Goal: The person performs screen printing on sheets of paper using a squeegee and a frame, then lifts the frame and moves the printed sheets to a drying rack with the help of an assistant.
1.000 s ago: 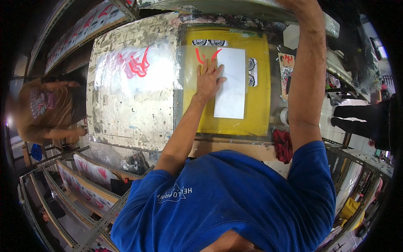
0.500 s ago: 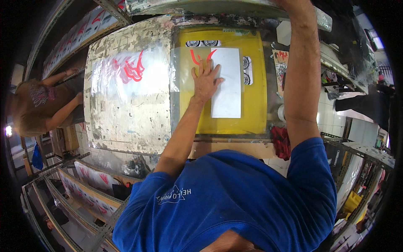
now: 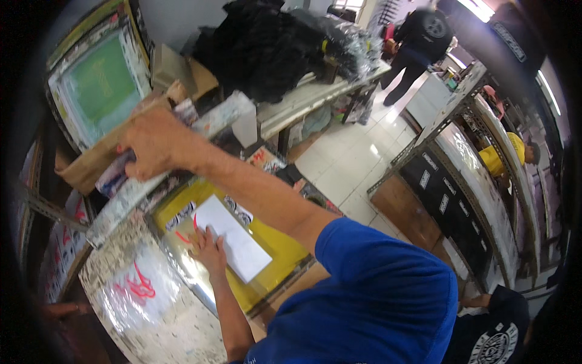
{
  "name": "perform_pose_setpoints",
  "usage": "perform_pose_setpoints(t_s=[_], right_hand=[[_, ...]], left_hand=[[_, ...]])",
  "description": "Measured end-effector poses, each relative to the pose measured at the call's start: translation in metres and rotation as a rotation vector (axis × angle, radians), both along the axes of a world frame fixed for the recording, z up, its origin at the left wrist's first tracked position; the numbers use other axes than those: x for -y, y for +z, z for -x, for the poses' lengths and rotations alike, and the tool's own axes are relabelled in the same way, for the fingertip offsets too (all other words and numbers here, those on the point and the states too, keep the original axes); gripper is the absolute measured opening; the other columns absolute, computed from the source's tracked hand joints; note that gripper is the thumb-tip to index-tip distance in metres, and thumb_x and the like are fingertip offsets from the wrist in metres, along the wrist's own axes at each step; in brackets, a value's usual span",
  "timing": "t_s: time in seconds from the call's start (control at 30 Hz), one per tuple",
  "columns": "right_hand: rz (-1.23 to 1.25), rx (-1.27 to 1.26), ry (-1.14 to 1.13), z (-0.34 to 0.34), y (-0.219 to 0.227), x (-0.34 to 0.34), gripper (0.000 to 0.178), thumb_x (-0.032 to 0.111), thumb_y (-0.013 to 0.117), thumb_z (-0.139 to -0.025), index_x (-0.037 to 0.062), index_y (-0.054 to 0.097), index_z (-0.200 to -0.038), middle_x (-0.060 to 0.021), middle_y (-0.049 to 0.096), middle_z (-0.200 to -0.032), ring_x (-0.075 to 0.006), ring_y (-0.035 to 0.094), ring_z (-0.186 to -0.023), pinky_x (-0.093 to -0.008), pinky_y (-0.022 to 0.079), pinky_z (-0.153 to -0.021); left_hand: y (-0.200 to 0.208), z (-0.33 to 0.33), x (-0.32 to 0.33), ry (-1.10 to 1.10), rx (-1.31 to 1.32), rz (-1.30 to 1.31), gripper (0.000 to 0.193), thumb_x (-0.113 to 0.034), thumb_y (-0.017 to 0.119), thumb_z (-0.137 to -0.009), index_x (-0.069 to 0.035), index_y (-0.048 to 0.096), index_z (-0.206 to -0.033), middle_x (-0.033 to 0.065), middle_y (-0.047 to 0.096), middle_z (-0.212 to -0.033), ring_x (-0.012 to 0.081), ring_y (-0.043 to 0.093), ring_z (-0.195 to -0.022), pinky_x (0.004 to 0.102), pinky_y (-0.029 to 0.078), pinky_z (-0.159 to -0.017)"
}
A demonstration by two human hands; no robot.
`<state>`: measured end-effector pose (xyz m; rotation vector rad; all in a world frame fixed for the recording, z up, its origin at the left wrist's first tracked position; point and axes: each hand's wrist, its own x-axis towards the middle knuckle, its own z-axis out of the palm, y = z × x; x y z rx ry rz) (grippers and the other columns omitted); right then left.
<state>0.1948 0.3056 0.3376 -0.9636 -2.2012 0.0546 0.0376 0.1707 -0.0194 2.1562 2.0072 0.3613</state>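
Note:
My left hand (image 3: 208, 252) lies with fingers spread on a white sheet of paper (image 3: 236, 242) and the clear film beside it. Beneath them is a yellow printing screen (image 3: 282, 252). Red strokes and black-and-white printed pieces (image 3: 180, 216) show around the sheet. Stretched out across the bench, my right hand (image 3: 154, 145) is at a long cardboard box (image 3: 91, 167) on the back ledge. Its forefinger and thumb are apart, with nothing seen between them. A purple-and-white bundle (image 3: 114, 176) sits by the thumb; the other fingers are partly hidden.
Left of the screen, a clear plastic sheet with a red design (image 3: 142, 285) covers part of the worn board (image 3: 100, 267). A framed green screen (image 3: 103, 82) leans at the back left. Dark cloth (image 3: 260, 51) is heaped on a side table. Racks (image 3: 451, 194) and other people stand at right.
The view has swung toward the right and back of the room. My right hand, previously out of view, now shows at the cardboard box. My left hand still rests on the paper.

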Motion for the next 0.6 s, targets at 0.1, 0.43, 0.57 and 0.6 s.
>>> perform_pose_setpoints(t_s=[0.1,0.43,0.57,0.6], right_hand=[[0.037,-0.033,0.006,-0.004,-0.002,0.008,0.046,0.036,0.067,-0.068,0.0093,0.078,-0.103,-0.0216,0.073,-0.09,-0.0383,0.07,-0.089,-0.0475,0.054,-0.085],[0.105,0.002,-0.042,-0.008,-0.002,0.014,0.049,0.038,0.067,-0.07,0.0092,0.077,-0.109,-0.0213,0.073,-0.095,-0.0358,0.07,-0.096,-0.0465,0.053,-0.088],[0.059,0.034,-0.032,0.003,-0.004,0.007,0.047,0.039,0.068,-0.071,0.0128,0.077,-0.109,-0.0203,0.073,-0.097,-0.0372,0.069,-0.096,-0.0457,0.053,-0.09],[0.063,0.067,-0.02,0.002,-0.006,0.003,0.046,0.04,0.068,-0.071,0.0142,0.077,-0.109,-0.0196,0.073,-0.097,-0.0379,0.069,-0.096,-0.0454,0.053,-0.091]], left_hand=[[0.013,-0.004,0.0,-0.004,-0.052,0.054,0.061,-0.055,0.045,-0.1,-0.017,0.049,-0.147,0.0099,0.03,-0.163,0.0391,0.014,-0.153,0.0735,0.013,-0.109],[0.011,-0.009,0.001,-0.032,-0.014,0.043,0.063,-0.057,0.04,-0.101,-0.015,0.048,-0.148,0.011,0.03,-0.162,0.0399,0.014,-0.152,0.0735,0.013,-0.11],[0.003,0.009,0.002,-0.027,0.063,-0.003,0.06,-0.051,0.05,-0.099,-0.011,0.054,-0.143,0.021,0.037,-0.157,0.0435,0.025,-0.148,0.0674,0.018,-0.114],[0.002,0.007,0.002,-0.046,0.097,-0.04,0.059,-0.048,0.054,-0.097,-0.01,0.055,-0.142,0.0242,0.04,-0.154,0.0446,0.029,-0.146,0.0635,0.021,-0.115]])
